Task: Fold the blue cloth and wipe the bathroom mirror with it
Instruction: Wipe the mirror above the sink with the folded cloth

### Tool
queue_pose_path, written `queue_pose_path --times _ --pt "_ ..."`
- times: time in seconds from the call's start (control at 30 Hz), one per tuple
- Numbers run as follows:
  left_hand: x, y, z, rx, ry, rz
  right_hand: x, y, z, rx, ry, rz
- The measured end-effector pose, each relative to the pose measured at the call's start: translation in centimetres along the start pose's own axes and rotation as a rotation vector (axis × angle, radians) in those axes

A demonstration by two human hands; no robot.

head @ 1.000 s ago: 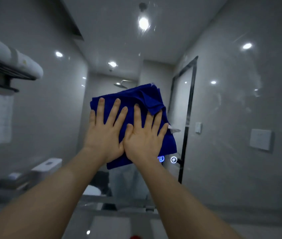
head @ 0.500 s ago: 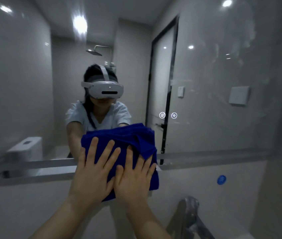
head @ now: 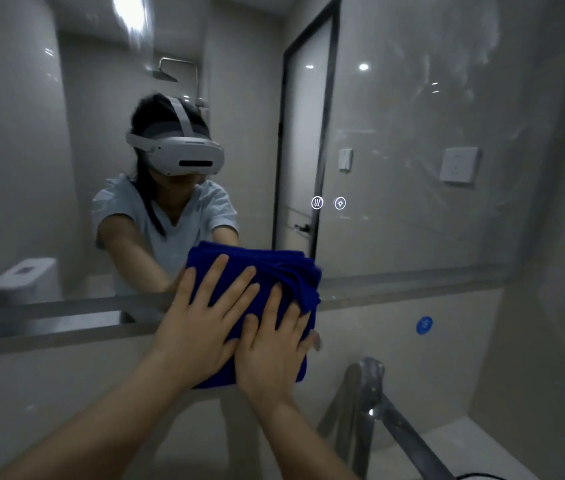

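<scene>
The folded blue cloth lies flat against the bathroom mirror, across its lower edge and partly over the wall below. My left hand presses on the cloth's left part with fingers spread straight. Beside it and touching it, my right hand presses the cloth's lower right part, fingers straight too. The cloth's right edge is bunched into folds. The mirror reflects a person with a white headset reaching toward the cloth.
A chrome faucet rises at the lower right, close under my right hand. Two small lit touch icons sit on the mirror glass. A round blue sticker is on the wall below the mirror. The reflection shows a toilet and a dark-framed door.
Both hands slid the cloth down the mirror from its upper part to its bottom edge. My view dropped with them, bringing the faucet into view.
</scene>
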State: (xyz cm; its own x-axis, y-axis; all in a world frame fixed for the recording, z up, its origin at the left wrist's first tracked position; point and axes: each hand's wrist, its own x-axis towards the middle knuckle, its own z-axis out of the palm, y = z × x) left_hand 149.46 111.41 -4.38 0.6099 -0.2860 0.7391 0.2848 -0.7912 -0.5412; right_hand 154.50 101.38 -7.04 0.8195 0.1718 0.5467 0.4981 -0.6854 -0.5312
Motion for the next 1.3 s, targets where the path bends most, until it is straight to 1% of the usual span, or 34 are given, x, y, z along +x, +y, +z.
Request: queue_pose_path --times 0.1,0.2,0.33,0.43,0.5,0.63,0.8,0.97,1.07,1.2,1.27,1.3 --pt "4.1 1.3 -0.6 0.047 -0.024 0.019 2.2 0.8 -2.3 0.136 -0.045 0.052" --pt "7.3 3.3 -0.6 0.108 -0.086 -0.029 4.7 2.6 -4.8 0.141 -0.053 0.062" --pt "10.6 4.6 0.0 0.081 -0.028 -0.049 7.4 5.1 -7.4 0.050 -0.059 0.000" --pt "14.0 4.1 -0.6 0.045 0.020 -0.019 10.2 5.2 -9.1 0.059 -0.018 -0.021" --pt "16.7 3.5 -1.7 0.053 0.042 -0.005 12.4 4.7 -10.5 0.071 0.016 -0.032" --pt "21.6 2.5 -3.5 0.071 0.088 -0.064 16.9 3.5 -13.7 0.105 0.079 -0.079" --pt "26.7 -0.1 -5.4 0.137 0.086 -0.108 21.4 0.8 -17.5 0.167 0.183 -0.145" --pt "30.9 -2.5 -7.4 0.184 0.090 -0.188 25.3 -1.6 -21.4 0.136 0.235 -0.235" --pt "33.4 -4.0 -8.5 0.193 0.098 -0.223 27.5 -3.4 -23.4 0.118 0.310 -0.298" --pt "36.2 -5.8 -11.1 0.214 0.056 -0.298 30.1 -5.8 -26.2 0.112 0.377 -0.334" --pt "37.7 -6.8 -12.2 0.224 0.010 -0.325 31.3 -7.0 -27.6 0.117 0.407 -0.357" --pt "38.4 -7.5 -12.2 0.211 0.019 -0.332 31.9 -7.6 -28.2 0.120 0.425 -0.370"
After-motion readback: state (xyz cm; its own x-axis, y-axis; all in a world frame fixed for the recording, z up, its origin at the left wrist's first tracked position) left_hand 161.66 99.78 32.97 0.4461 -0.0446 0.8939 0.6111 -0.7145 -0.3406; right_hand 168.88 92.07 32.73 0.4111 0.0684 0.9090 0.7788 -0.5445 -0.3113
